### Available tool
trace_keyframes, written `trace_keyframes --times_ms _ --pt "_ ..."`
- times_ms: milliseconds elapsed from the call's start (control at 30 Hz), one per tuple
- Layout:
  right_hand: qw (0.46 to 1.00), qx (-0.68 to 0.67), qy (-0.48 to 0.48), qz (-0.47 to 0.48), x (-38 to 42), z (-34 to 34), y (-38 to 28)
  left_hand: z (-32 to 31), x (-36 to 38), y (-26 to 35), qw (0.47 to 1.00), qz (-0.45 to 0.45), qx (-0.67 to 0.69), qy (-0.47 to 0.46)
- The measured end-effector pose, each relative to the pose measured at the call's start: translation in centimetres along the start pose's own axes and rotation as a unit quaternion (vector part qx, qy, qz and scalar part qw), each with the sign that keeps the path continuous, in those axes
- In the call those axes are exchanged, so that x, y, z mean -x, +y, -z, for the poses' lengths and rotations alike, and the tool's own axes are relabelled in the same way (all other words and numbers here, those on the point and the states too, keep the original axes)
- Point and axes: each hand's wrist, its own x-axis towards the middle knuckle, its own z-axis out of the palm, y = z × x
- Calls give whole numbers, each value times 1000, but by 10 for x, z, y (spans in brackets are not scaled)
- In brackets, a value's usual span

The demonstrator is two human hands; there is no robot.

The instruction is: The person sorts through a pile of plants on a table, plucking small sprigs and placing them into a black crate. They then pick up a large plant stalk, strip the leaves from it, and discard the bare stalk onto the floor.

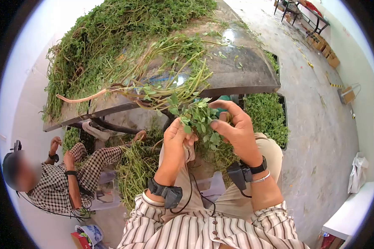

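Just past the near edge of the worn, smooth-topped table (245, 68), a leafy sprig (201, 118) of soft, lobed green leaves is held up between two bare hands. The left hand (179, 135) is closed on its lower left side, thumb against bent fingers. The right hand (237, 126) is curved about the other side, thumb and forefinger apart, the thumb tip at the leaves; I cannot tell whether it pinches one.

Beyond the sprig, a loose bunch (178, 79) of long, thin stems overhangs the table's edge, and a smooth, pale, tapering stalk (85, 98) sticks out to the left. Behind rises a tangled, matted heap (108, 37) of greens.

To the right of the right hand, a black crate (285, 120) on the floor is full of small-leaved greens. Farther back stands another crate (278, 68), also holding greens. Cardboard boxes (324, 50) line the far wall.
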Motion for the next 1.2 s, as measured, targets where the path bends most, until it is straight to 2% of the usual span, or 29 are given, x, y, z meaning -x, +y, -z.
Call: trace_keyframes --times_ms 33,100,200,233,300,400,533,600,833,933,1033,1167,1200 --pt "995 83 -9 48 -1 -2 1 -1 1 1 1000 -4 3 -6" --pt "995 90 -14 30 -2 -3 3 0 -2 1 1000 -9 6 -13" --pt "998 56 15 35 -4 -3 11 0 -2 -1 1000 3 -9 -1" --pt "998 56 15 35 -4 -2 11 -3 0 3 1000 9 -7 -21" --pt "999 -23 2 -28 -6 -1 14 -11 2 9 999 16 -5 -40" --pt "999 -34 -9 -41 -4 -5 13 -15 6 13 994 -5 -37 -106" --pt "997 -41 -30 -50 -6 -2 17 -13 3 7 991 -22 -114 -70" --pt "997 -31 -14 -70 -5 -3 16 -8 3 5 998 21 -54 -19" --pt "989 -98 60 -94 -7 -1 24 -5 8 8 998 28 -21 53" --pt "983 -145 36 -103 -7 5 26 -9 10 6 996 16 0 90" --pt "981 -138 80 -114 -8 -1 19 -3 8 2 996 16 -14 86" --pt "982 -141 66 -108 -8 3 22 5 9 0 996 18 -33 78" --pt "983 -136 73 -98 -8 1 19 3 9 0 998 -7 -16 62"
